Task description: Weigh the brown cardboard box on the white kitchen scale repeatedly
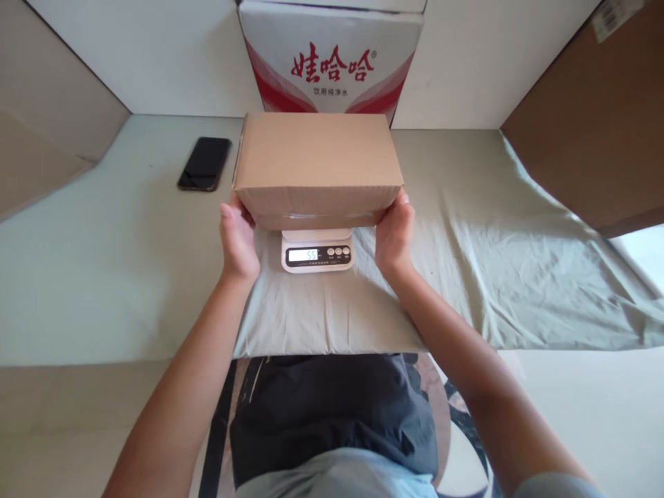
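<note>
Both hands, left hand (238, 238) and right hand (395, 235), are grasping the cardboard box (316, 166) with their fingers, resting it on the scale (317, 254).

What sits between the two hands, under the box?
In the head view, a white scale sits between the left hand and right hand, under the cardboard box, on the green cloth.
</note>
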`<state>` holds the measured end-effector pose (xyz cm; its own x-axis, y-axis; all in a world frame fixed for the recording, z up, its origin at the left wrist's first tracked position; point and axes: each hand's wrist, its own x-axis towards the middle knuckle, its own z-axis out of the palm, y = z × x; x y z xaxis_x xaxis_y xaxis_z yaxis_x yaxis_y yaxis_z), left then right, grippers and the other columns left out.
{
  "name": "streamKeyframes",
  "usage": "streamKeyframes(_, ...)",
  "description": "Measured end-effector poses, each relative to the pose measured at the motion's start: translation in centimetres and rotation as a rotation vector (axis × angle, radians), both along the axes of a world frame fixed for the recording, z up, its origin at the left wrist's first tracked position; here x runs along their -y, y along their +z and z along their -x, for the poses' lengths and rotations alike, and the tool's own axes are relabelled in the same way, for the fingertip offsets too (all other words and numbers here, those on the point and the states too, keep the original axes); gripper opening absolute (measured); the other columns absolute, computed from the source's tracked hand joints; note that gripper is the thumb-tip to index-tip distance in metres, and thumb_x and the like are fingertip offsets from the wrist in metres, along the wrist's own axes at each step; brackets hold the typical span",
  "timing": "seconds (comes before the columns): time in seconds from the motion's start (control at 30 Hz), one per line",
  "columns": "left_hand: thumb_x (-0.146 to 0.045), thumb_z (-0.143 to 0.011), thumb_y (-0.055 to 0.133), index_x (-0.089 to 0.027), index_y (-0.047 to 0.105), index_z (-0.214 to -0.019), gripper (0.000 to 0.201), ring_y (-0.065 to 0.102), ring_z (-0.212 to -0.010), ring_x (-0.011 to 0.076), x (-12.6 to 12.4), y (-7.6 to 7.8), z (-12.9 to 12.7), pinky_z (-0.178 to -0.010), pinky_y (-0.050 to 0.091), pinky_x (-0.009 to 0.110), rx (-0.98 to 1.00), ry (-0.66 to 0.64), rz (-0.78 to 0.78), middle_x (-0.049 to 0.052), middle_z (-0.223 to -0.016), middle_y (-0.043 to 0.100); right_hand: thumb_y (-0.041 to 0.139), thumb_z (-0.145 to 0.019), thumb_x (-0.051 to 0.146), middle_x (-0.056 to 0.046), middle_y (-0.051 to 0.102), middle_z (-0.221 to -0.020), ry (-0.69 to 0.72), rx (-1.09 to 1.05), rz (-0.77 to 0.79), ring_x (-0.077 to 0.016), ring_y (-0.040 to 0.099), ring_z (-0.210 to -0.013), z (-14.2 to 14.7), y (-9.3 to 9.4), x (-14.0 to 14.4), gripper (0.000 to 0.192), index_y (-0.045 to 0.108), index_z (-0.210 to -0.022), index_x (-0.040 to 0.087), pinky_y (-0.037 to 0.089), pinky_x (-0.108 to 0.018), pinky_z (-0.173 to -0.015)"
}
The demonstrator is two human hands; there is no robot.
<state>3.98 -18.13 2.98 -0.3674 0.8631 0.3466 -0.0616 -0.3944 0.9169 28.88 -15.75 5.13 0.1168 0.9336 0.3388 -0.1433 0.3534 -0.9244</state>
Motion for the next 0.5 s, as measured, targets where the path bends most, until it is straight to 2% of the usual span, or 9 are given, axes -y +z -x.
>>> streamKeyframes(0.17, -0.111, -0.087, 0.047, -0.030, 0.085, -0.129, 0.099, 0.056, -0.165, 0.0467, 0.2, 0.5, -0.8, -0.130, 0.053, 0.065, 0.020, -0.077, -0.052, 0.016, -0.142, 0.082, 0.048, -0.101, 0.087, -0.004, 0.075, -0.159, 0.003, 0.050, -0.071, -0.0344, 0.051, -0.172, -0.1, -0.4, 0.0, 0.074, 0.069, -0.153, 0.040, 0.039, -0.056, -0.149)
streamKeyframes(0.3, -0.116, -0.083, 0.043, -0.023, 0.084, -0.121, 0.109, 0.044, -0.172, 0.0500, -0.3, 1.5, 0.6, -0.137, 0.045, 0.069, -0.042, -0.136, -0.052, 0.020, -0.143, 0.081, 0.050, -0.102, 0.086, -0.004, 0.073, -0.162, -0.010, 0.048, -0.119, -0.0348, 0.055, -0.170, -0.7, 0.3, -0.2, 0.074, 0.067, -0.157, 0.040, 0.037, -0.058, -0.150)
streamKeyframes(0.4, -0.118, -0.080, 0.042, -0.019, 0.081, -0.120, 0.114, 0.036, -0.175, 0.0517, -2.1, 3.3, 2.6, -0.141, 0.038, 0.072, -0.106, -0.205, 0.018, 0.023, -0.144, 0.079, 0.049, -0.101, 0.087, -0.003, 0.077, -0.156, -0.033, 0.059, -0.155, -0.0354, 0.054, -0.171, -1.1, 1.9, -1.4, 0.073, 0.070, -0.153, 0.039, 0.036, -0.057, -0.151)
streamKeyframes(0.5, -0.111, -0.090, 0.042, -0.016, 0.076, -0.132, 0.110, 0.037, -0.176, 0.0496, -5.5, 5.2, 3.8, -0.142, 0.032, 0.077, -0.054, -0.258, 0.086, 0.023, -0.148, 0.077, 0.046, -0.099, 0.088, -0.001, 0.076, -0.156, -0.046, 0.105, -0.206, -0.0342, 0.047, -0.177, -1.2, 3.1, -4.2, 0.076, 0.071, -0.151, 0.039, 0.034, -0.055, -0.152)
